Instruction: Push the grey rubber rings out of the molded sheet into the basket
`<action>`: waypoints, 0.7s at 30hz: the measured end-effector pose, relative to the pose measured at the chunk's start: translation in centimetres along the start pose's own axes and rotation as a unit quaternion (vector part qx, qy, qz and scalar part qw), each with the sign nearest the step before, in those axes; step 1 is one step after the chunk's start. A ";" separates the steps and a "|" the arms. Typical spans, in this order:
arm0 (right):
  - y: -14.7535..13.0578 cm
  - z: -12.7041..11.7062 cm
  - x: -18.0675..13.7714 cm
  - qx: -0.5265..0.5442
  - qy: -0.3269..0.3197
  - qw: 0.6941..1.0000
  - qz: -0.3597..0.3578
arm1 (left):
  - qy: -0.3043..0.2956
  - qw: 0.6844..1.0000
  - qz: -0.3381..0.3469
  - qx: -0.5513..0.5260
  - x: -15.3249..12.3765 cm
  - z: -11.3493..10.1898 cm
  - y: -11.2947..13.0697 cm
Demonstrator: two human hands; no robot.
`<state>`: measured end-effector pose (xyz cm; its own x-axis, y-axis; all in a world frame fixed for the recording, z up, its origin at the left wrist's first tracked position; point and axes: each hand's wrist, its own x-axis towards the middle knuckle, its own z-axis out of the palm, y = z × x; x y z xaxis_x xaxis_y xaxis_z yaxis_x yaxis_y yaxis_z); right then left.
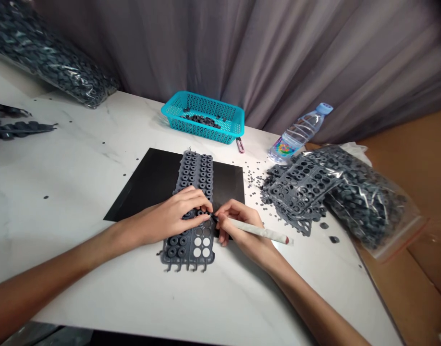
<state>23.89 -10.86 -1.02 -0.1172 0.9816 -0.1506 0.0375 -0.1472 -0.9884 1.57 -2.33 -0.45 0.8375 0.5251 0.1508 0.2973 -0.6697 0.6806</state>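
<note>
A long grey rubber sheet studded with small ring parts lies over a black mat on the white table. My left hand presses down on the sheet's middle, fingers curled against it. My right hand is closed on a white pen-like tool, held like a pencil, its tip touching the sheet beside my left fingertips. Near the sheet's front end several holes show where rings are gone.
A teal basket with loose rings stands behind the mat. Right of it lie a small cutter and a water bottle. Emptied grey sheets, scattered rubber bits and a bag of rings lie right. Another bag lies far left.
</note>
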 end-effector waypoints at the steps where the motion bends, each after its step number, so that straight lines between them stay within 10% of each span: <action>1: 0.0 0.0 0.0 -0.002 0.000 1.000 0.001 | 0.001 1.000 0.001 0.000 0.0 0.0 -0.1; 15: 0.0 0.4 -0.4 -0.091 0.018 0.996 -0.014 | 0.038 0.962 0.087 0.258 -0.4 1.5 1.3; 21: -0.3 0.6 -0.6 -0.093 0.015 0.996 0.000 | 0.280 0.959 -0.027 -0.030 -0.2 -1.6 2.6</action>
<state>23.38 -11.44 -0.63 -0.0887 0.9852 -0.1466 0.2214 -0.1240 -0.9673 1.49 -3.35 2.42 0.4382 0.7697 0.4643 0.2927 -0.6105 0.7359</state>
